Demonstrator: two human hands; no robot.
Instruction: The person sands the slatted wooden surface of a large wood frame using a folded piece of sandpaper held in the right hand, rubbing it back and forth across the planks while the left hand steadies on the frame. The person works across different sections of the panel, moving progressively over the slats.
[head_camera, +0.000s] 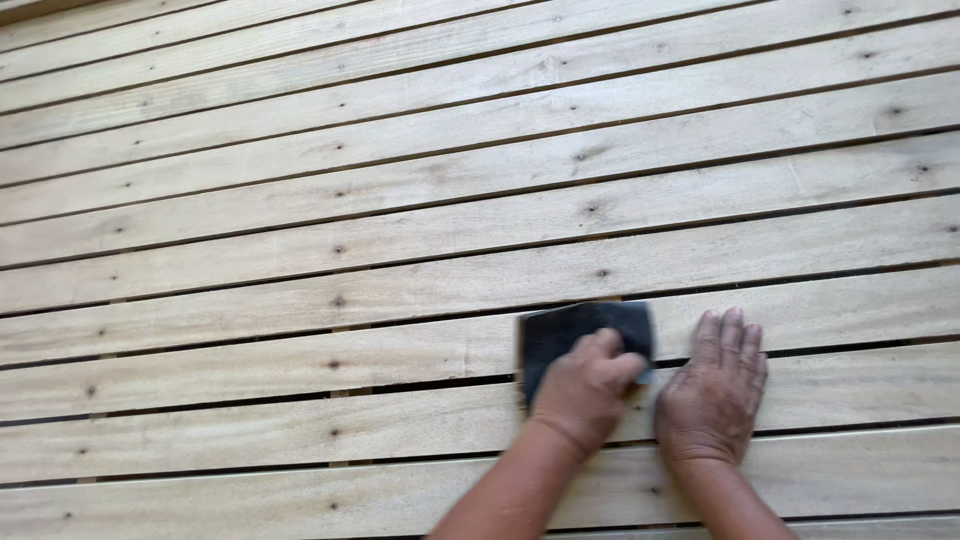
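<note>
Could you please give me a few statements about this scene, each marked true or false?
1. The left hand presses a dark sanding pad on the wooden slats. True.
2. The right hand holds a hammer. False: it lies flat and empty on a slat.
3. The slats have narrow gaps between them. True.
4. The slats are painted blue. False: they are bare pale wood with knots.
5. The two hands are stacked. False: they lie side by side.
</note>
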